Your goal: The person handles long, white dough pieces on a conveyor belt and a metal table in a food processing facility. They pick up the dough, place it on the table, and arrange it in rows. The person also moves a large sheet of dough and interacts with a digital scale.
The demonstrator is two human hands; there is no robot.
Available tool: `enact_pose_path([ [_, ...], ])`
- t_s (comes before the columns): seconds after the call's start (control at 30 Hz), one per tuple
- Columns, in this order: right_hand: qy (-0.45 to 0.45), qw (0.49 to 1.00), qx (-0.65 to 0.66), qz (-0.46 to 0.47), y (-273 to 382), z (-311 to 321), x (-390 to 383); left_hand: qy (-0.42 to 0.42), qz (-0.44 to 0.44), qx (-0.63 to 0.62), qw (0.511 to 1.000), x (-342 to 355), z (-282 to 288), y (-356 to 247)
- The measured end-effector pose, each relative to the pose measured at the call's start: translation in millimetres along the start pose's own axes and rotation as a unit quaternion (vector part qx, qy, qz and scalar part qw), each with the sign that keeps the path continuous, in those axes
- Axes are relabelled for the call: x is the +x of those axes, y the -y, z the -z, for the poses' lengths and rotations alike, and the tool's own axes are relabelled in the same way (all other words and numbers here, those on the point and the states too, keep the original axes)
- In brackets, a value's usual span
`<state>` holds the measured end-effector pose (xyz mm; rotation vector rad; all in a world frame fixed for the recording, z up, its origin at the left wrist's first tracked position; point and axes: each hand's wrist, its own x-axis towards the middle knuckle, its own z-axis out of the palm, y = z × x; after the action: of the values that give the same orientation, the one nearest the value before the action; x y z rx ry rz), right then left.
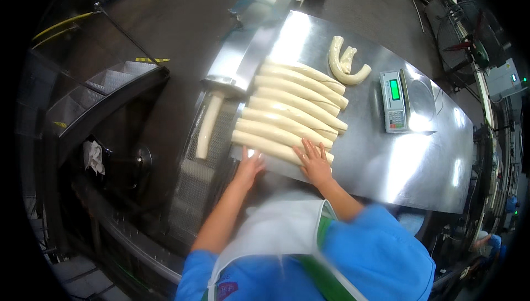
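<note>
Hands flat, fingers spread, gripping nothing — right hand [314,160] and left hand [249,164] press the nearest dough log [270,145], lying crosswise on the steel table [386,163] — right hand further onto it

an industrial bakery or dough-processing floor, most likely: long dough logs [292,114] lie in rows on a stainless steel worktop [408,163], a digital scale [407,101] stands beside them, and a mesh conveyor [212,135] carries another log out of a steel machine [243,58] over dark factory flooring.
</note>
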<state>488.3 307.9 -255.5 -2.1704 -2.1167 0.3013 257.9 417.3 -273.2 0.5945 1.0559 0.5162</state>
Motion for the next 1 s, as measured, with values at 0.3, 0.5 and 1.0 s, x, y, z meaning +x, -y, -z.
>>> enact_pose_path([
  [0.3,-0.054,0.993,0.093,0.057,-36,27,32,0.032,0.009,-0.012,0.999,16,-18,-31],
  [0.5,-0.328,0.900,0.123,-0.259,-152,37,135,-0.056,0.007,-0.021,0.998,-9,3,-13],
  [1.0,-0.221,0.874,0.078,-0.425,-321,36,273,-0.347,-0.121,0.072,0.927,-77,91,-37],
])
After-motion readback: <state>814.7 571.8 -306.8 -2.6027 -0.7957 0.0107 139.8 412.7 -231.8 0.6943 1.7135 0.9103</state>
